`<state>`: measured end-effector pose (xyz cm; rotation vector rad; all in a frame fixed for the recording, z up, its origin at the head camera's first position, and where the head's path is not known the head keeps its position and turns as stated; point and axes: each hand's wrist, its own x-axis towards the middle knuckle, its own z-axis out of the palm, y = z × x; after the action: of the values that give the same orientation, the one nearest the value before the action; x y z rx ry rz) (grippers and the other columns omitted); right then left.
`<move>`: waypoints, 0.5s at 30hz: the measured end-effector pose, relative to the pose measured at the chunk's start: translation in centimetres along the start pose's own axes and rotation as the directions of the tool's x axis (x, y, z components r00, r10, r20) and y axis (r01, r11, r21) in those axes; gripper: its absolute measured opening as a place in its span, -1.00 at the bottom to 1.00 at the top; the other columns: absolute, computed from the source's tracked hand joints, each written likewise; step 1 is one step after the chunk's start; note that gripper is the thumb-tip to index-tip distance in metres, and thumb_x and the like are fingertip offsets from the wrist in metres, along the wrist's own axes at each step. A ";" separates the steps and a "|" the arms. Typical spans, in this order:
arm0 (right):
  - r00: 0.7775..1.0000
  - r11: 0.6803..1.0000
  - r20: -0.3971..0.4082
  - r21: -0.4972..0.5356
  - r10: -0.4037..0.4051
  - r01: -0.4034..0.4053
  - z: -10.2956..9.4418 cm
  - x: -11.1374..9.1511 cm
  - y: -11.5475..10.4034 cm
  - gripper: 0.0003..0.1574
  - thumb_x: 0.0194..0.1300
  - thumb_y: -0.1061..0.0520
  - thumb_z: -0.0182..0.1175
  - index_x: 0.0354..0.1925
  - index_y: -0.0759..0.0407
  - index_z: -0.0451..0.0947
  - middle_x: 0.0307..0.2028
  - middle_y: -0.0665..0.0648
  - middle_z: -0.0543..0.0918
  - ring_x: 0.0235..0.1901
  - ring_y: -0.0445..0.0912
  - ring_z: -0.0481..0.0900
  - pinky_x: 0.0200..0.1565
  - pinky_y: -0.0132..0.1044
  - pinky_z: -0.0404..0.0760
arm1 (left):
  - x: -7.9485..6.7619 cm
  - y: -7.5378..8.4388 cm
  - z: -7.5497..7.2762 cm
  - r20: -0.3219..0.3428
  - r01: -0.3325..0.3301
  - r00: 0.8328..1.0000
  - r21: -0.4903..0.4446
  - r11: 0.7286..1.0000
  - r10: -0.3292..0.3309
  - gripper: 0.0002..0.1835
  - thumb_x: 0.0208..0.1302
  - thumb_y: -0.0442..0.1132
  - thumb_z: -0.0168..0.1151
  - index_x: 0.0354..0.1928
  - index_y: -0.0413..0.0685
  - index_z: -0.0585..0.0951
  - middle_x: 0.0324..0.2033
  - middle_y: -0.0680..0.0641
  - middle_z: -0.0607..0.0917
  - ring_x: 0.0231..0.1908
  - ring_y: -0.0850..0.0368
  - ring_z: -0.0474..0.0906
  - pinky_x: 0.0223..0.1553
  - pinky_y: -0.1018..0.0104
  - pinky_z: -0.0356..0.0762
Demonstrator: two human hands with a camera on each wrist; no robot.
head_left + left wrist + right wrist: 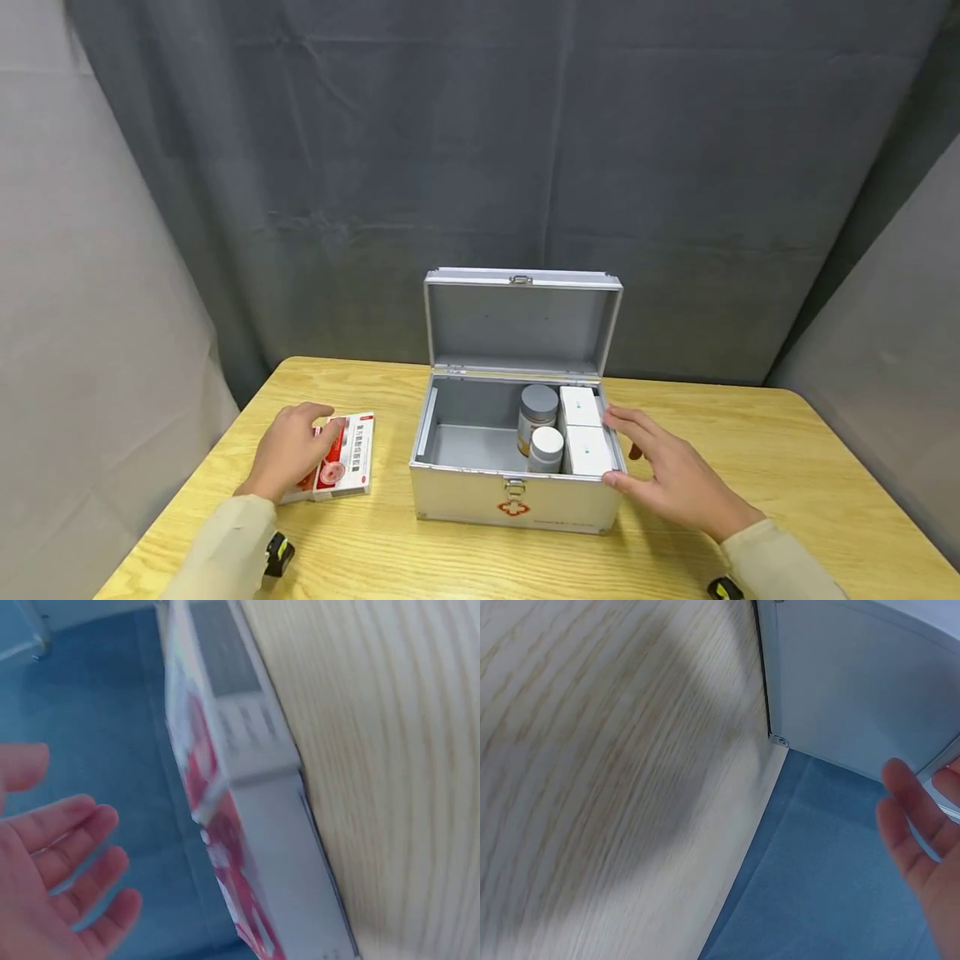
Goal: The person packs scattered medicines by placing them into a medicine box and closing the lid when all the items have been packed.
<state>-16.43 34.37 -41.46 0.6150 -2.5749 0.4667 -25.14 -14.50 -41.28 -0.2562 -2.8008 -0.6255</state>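
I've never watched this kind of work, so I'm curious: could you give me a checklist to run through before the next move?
1. Lid raised: ok.
2. Space in the case: ok, bare floor shows on its left side.
3. Red-and-white boxes lying flat on the table: ok.
4. Left grip holding those boxes: not ok, it grips nothing.
5. Right grip steadying the case: cannot tell; it is at the right rim, contact unclear.
6. Bottles upright: ok.

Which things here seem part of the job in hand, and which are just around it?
Likely in the job:
red-and-white boxes beside the left hand
open silver case by the right hand
inside it, white boxes, white-capped bottle, grey-capped bottle

Just around it:
wooden table
dark curtain
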 end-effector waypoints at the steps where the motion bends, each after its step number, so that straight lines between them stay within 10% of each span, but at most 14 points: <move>1: 1.000 1.000 0.002 0.003 0.001 -0.001 0.0 0.0 0.0 -0.12 0.15 -0.15 0.43 0.35 0.11 0.42 0.32 0.06 0.48 -0.40 -0.38 0.42 -0.38 -0.48 0.43 | 0.2 -0.1 0.0 0.011 0.016 1.000 0.023 1.000 -0.017 -0.58 0.36 -0.08 0.16 0.11 -0.21 0.65 0.14 -0.29 0.65 0.17 -0.28 0.50 0.17 -0.23 0.48; 9: 0.999 1.000 0.039 0.020 0.018 -0.019 -0.1 0.3 -0.2 -0.12 0.18 -0.20 0.39 0.36 0.10 0.40 0.32 0.05 0.47 -0.62 -0.46 0.21 -0.48 -0.54 0.35 | 1.4 1.6 0.9 0.156 0.121 0.976 0.181 0.976 -0.150 -0.58 0.29 -0.08 0.21 0.01 -0.28 0.65 -0.15 -0.28 0.65 -0.23 -0.13 0.56 -0.23 -0.04 0.62; 15: 0.998 0.999 0.053 0.019 0.030 -0.031 -0.4 0.2 -0.4 -0.11 0.19 -0.20 0.39 0.36 0.12 0.39 0.33 0.06 0.46 -0.69 -0.45 0.13 -0.52 -0.55 0.30 | 1.7 3.1 2.3 0.287 0.206 0.912 0.298 0.932 -0.294 -0.37 0.24 0.14 0.25 0.01 -0.35 0.62 -0.11 -0.35 0.53 -0.30 -0.15 0.52 -0.28 -0.02 0.59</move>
<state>-16.31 34.13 -40.95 0.6025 -2.6357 0.4930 -26.59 -10.57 -41.56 0.0662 -3.2295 -0.2710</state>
